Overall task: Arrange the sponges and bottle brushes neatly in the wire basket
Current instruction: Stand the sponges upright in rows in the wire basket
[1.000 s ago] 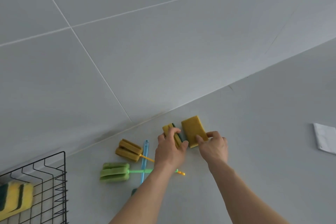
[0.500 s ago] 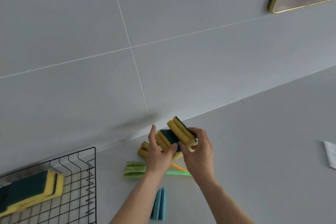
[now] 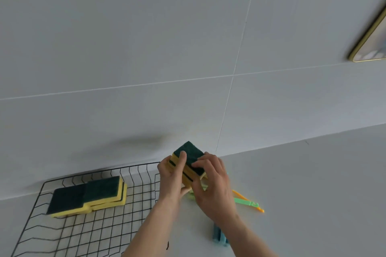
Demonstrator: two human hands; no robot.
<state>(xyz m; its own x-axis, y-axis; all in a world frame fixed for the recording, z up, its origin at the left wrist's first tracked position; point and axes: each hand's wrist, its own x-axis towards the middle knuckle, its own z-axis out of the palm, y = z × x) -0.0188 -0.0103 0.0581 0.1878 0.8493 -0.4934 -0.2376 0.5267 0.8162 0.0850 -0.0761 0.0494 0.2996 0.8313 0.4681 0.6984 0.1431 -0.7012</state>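
Both hands hold a small stack of yellow sponges with dark green scrub tops in the air, just right of the black wire basket. My left hand grips its left side and my right hand presses on its top and right side. Inside the basket, at the back left, lie several more sponges stacked flat, green side up. Bottle brushes lie on the counter under my hands: a green handle, an orange handle and a blue brush, each partly hidden.
The grey counter meets a grey tiled wall just behind the basket. A gold-framed object hangs on the wall at the upper right.
The two sponges were picked up off the counter, pressed together into a stack and carried left toward the basket. The view has swung left, showing more of the basket.
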